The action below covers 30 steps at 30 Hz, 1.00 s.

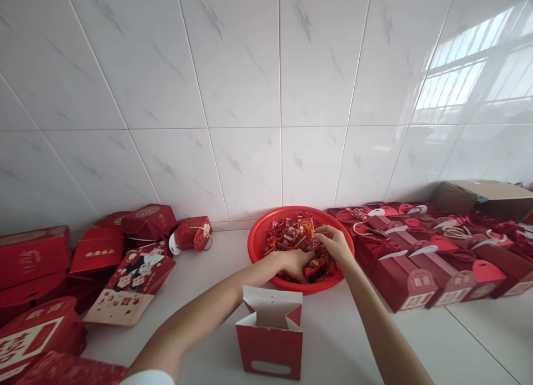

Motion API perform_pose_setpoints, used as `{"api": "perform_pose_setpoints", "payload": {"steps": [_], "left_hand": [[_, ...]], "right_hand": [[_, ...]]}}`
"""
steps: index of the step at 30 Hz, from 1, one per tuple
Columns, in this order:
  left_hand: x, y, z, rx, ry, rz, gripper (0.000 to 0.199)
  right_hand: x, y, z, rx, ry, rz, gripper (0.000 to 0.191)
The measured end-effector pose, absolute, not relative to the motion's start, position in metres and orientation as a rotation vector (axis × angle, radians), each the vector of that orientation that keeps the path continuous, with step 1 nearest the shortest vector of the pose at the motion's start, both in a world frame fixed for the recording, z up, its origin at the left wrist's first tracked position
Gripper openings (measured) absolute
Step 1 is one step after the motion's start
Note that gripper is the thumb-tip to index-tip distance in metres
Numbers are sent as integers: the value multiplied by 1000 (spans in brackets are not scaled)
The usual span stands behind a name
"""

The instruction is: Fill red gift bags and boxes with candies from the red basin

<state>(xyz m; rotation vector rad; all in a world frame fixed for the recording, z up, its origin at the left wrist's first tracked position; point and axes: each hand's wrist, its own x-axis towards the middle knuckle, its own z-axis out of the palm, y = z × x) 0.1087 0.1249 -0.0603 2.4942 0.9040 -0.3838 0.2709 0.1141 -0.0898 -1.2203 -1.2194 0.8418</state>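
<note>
Bare forearms (189, 332) reach in from the bottom edge, the left one coming out of a white sleeve (147, 378). Between them stands an open box (270, 346), upright on the white surface (220, 296), its top flaps parted over a pale inside and a long white patch low on its red front. Just beyond it sits a round red basket (254, 243), near the wall, with a heap of wrapped sweets (291, 235) in it, mostly red. Both hands are in that basket. The left hand (295, 264) lies over the near part of the heap, fingers bent down among the wrappers; their tips are hidden, so I cannot tell whether they grip any. The right hand (333, 243) comes over the right side of the rim, thumb and fingers drawn close together at the sweets; whether they pinch one, I cannot tell.

To the left lie more red boxes (97, 252), some piled together, with a flat printed packet (133, 279) showing cartoon figures and a small box with a twine handle (194, 234) near the wall. To the right, closed dark-red boxes (410, 279) stand packed in rows, a brown carton (483, 192) behind them. Veined white tiles (245, 69) cover the wall, reflecting a barred window at the right
</note>
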Motion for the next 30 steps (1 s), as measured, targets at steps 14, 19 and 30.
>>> {"api": "perform_pose_setpoints", "payload": {"steps": [14, 19, 30], "left_hand": [[99, 144, -70, 2234, 869, 239, 43], [93, 143, -56, 1810, 925, 592, 6], [91, 134, -41, 1559, 977, 750, 14]], "right_hand": [[271, 112, -87, -1180, -1122, 843, 30], [269, 112, -81, -1143, -1045, 975, 48], [266, 98, -72, -1067, -1307, 1142, 49]]}}
